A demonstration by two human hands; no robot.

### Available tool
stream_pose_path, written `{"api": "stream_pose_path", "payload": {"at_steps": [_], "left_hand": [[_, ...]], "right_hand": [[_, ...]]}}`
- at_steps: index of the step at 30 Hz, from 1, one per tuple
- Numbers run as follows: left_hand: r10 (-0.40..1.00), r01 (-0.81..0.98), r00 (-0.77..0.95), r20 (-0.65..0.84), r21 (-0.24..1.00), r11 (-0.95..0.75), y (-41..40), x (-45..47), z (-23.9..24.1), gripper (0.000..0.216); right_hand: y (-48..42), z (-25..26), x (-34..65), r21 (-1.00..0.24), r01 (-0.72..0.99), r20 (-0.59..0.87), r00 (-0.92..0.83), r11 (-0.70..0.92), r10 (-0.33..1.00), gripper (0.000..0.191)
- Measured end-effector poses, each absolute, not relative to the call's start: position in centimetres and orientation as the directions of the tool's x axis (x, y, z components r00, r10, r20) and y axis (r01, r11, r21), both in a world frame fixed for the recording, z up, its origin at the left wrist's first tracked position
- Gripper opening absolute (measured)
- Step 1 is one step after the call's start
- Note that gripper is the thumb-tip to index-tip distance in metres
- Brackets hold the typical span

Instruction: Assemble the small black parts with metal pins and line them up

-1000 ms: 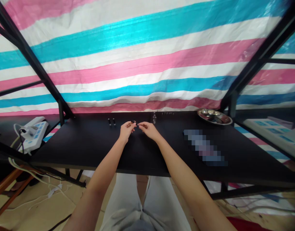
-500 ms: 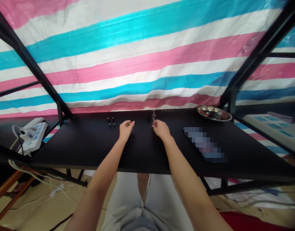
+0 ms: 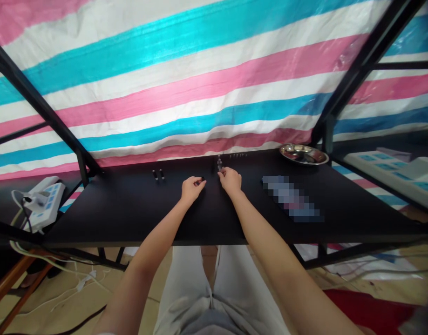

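Observation:
My left hand (image 3: 193, 190) is above the middle of the black table, fingers pinched around a small black piece (image 3: 202, 178) that is mostly hidden. My right hand (image 3: 231, 180) is just to its right, thumb and fingers closed at the near end of a row of small grey pieces (image 3: 219, 161). Whatever lies between its fingertips is too small to make out. Left of my hands, two short black rods with pale ends, one on the left (image 3: 155, 175) and one on the right (image 3: 161, 174), lie side by side.
Several tiny pale pieces (image 3: 238, 155) sit near the table's back edge. A round metal tray (image 3: 304, 160) stands at the back right, and a blurred-out flat object (image 3: 292, 200) lies in front of it. A white power strip (image 3: 48, 204) is at the left. Striped sheeting (image 3: 186, 93) hangs behind.
My left hand has moved right, closer to my right hand, and the dark piece now shows at its fingertips. My right hand stays by the grey pieces. The whole view has shifted slightly.

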State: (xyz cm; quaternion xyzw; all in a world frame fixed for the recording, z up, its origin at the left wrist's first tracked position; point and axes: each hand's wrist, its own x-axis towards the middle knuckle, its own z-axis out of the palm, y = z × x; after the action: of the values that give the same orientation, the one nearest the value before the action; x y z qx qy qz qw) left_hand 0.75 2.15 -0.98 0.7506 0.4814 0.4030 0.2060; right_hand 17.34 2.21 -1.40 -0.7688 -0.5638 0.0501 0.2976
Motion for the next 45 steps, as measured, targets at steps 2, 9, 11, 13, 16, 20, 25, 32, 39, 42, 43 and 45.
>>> {"api": "stream_pose_path", "payload": {"at_steps": [2,9,11,13,16,20,25,32,39,42,43,45], "left_hand": [[0.888,0.56,0.229,0.398,0.692,-0.455,2.5,1.6,-0.9,0.016],[0.943,0.636,0.108,0.314,0.707,-0.308,4.6,5.2,-0.1,0.018],[0.954,0.671,0.092,0.287,0.69,-0.272,5.2,6.0,0.0,0.017],[0.962,0.697,0.08,0.262,0.676,-0.241,5.6,6.6,-0.2,0.015],[0.971,0.722,0.041,0.234,0.665,-0.191,6.0,7.1,-0.7,0.011],[0.971,0.759,0.018,0.237,0.629,-0.168,6.4,7.5,-1.4,0.009],[0.966,0.787,0.05,0.252,0.586,-0.194,6.9,7.8,-1.6,0.013],[0.964,0.825,0.061,0.258,0.531,-0.194,6.9,7.9,-1.5,0.02],[0.915,0.837,0.23,0.33,0.413,-0.359,4.5,4.9,-1.4,0.029],[0.846,0.754,0.306,0.436,0.432,-0.495,3.0,2.7,-1.1,0.042],[0.829,0.714,0.292,0.477,0.468,-0.52,2.7,2.0,-1.0,0.047],[0.823,0.641,0.165,0.544,0.575,-0.509,2.3,0.8,-0.7,0.056]], "right_hand": [[2.4,-1.6,17.5,-0.497,0.844,0.246,0.359,-0.2,0.9,0.017],[3.1,-1.9,18.1,-0.482,0.848,0.22,0.358,-0.218,0.907,0.022],[3.3,-1.9,18.2,-0.486,0.845,0.206,0.361,-0.225,0.91,0.023],[3.4,-1.8,18.2,-0.489,0.839,0.185,0.366,-0.238,0.912,0.023],[3.5,-1.8,18.3,-0.484,0.841,0.173,0.362,-0.241,0.916,0.023],[3.7,-1.9,18.4,-0.483,0.843,0.183,0.363,-0.238,0.913,0.023],[3.8,-1.9,18.4,-0.502,0.833,0.183,0.367,-0.234,0.912,0.024],[3.6,-1.6,18.3,-0.493,0.835,0.176,0.37,-0.244,0.912,0.025],[2.3,-0.5,17.9,-0.428,0.855,0.144,0.385,-0.294,0.912,0.026],[1.6,0.0,17.5,-0.441,0.855,0.154,0.372,-0.274,0.915,0.021],[1.4,0.2,17.3,-0.458,0.852,0.162,0.361,-0.255,0.918,0.021],[1.0,0.3,16.8,-0.492,0.848,0.187,0.323,-0.196,0.928,0.023]]}}
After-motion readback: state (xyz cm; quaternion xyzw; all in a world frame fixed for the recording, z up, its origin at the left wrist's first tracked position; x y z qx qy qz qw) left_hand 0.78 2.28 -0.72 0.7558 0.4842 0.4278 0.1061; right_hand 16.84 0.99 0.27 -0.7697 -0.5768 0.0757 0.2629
